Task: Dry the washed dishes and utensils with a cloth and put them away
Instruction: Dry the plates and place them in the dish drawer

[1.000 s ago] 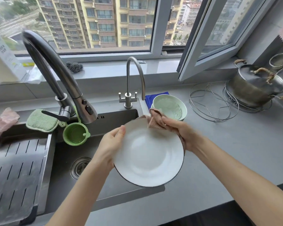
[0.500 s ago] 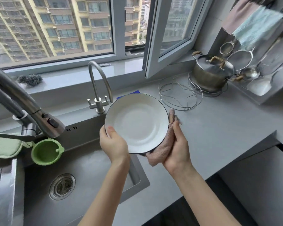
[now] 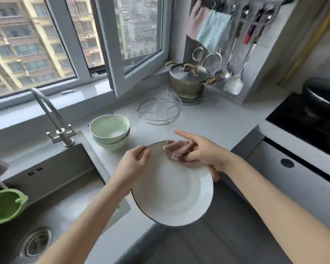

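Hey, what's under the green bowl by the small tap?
The green bowl sits in a second bowl. A blue corner peeks out behind; what lies under them is hidden.

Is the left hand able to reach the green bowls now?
Likely yes: the left hand grips the plate rim, but the green bowls stand just beyond it, with only bare counter between.

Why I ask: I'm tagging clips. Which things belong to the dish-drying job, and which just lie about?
Job: white plate, pink cloth, left hand, right hand, green bowls.
Lying about: lidded pot, wire rack, green cup, tap.
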`<state>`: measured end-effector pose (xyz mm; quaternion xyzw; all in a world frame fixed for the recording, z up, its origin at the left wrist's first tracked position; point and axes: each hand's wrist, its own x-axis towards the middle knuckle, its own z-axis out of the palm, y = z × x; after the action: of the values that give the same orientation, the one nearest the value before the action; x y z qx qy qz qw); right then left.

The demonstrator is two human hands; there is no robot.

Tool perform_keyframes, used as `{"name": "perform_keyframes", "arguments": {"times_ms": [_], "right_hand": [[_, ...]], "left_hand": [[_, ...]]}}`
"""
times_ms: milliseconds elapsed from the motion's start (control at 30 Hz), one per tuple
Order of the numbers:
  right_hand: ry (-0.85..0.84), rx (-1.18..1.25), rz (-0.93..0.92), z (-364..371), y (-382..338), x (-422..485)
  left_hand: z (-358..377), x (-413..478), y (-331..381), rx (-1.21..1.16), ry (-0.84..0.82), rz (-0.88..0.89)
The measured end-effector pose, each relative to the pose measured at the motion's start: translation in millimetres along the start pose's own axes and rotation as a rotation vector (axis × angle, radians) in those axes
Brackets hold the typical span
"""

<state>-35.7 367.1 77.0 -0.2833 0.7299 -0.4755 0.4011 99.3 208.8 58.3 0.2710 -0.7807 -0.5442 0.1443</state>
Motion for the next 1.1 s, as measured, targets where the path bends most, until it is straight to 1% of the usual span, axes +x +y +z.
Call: {"name": "perform_keyframes", "arguments": {"times_ms": [33, 67, 133, 200, 267, 300, 367, 400, 467, 533, 600, 633, 667, 700, 733, 800, 833, 867, 933, 967, 1000, 1033, 1067, 1100], "right_hand": [[-0.009, -0.001, 0.037, -14.4, 9.2, -15.5], [0.011, 0.055, 0.075, -27.8, 18.3, -34.3], [0.075, 0.279, 0.123, -52.1, 39.9, -78.6], [0.114, 0.537, 0.103, -69.7, 64.6, -127.2], [0.24, 0.75, 0.118, -85.2, 91.0, -172.9], [0.326, 0.797, 0.148, -94.7, 105.5, -195.0], [0.469, 0.845, 0.195, -111.9, 130.1, -242.9], [0.532, 0.868, 0.208, -118.6, 139.4, -267.1], [0.673, 0.96, 0.176, -127.6, 158.8, -311.7], [0.841, 1.007, 0.053, -131.3, 180.7, -345.8], [1.04, 0.957, -0.054, -135.4, 203.0, -374.4], [1.113, 0.938, -0.097, -135.8, 211.3, -388.9], [1.17, 0.907, -0.123, -136.7, 218.4, -404.0], [1.213, 0.879, -0.124, -138.0, 223.7, -419.1], [1.239, 0.866, -0.106, -141.0, 231.7, -435.2], [1.273, 0.879, -0.068, -150.3, 253.0, -470.6], [1.287, 0.846, -0.032, -156.0, 260.5, -486.5], [1.29, 0.813, 0.011, -163.6, 266.1, -501.7], [1.272, 0.769, 0.067, -180.4, 271.8, -529.4], [1.25, 0.764, 0.087, -190.6, 274.8, -541.9], [1.224, 0.755, 0.105, -201.8, 276.7, -552.6], [1.201, 0.746, 0.122, -214.1, 277.7, -561.1], [1.177, 0.745, 0.129, -227.8, 279.4, -568.8], [1.156, 0.758, 0.123, -241.4, 280.7, -575.5]], "left_hand": [[17.2, -7.1, 5.9, 0.024, -0.052, 0.009], [35.7, -15.1, 11.1, 0.04, -0.078, 0.015], [75.9, -35.1, 23.5, 0.009, -0.065, 0.023], [119.4, -59.3, 34.4, -0.093, -0.069, -0.006], [163.0, -82.7, 42.7, -0.156, -0.092, -0.046], [185.4, -94.5, 47.6, -0.197, -0.108, -0.061], [231.3, -117.8, 57.1, -0.269, -0.143, -0.082], [254.2, -129.5, 62.9, -0.291, -0.138, -0.091], [302.7, -155.2, 75.8, -0.353, -0.086, -0.125], [351.3, -187.8, 91.6, -0.445, -0.03, -0.193], [394.1, -224.4, 107.2, -0.493, 0.031, -0.264], [411.1, -242.8, 112.6, -0.483, 0.038, -0.291], [424.1, -259.9, 116.2, -0.465, 0.003, -0.302], [433.7, -273.4, 118.3, -0.442, -0.073, -0.298], [441.4, -281.0, 116.9, -0.409, -0.186, -0.279], [455.1, -277.6, 112.6, -0.282, -0.477, -0.222], [463.6, -268.7, 113.3, -0.181, -0.621, -0.156], [474.6, -257.8, 118.2, -0.041, -0.738, -0.039], [503.3, -238.8, 138.4, 0.274, -0.882, 0.306], [520.4, -232.5, 151.9, 0.388, -0.936, 0.477], [537.7, -228.8, 166.0, 0.458, -1.011, 0.604], [555.2, -227.7, 178.6, 0.493, -1.092, 0.691], [573.8, -227.6, 187.9, 0.496, -1.162, 0.742], [591.6, -227.9, 195.2, 0.468, -1.205, 0.756]]}}
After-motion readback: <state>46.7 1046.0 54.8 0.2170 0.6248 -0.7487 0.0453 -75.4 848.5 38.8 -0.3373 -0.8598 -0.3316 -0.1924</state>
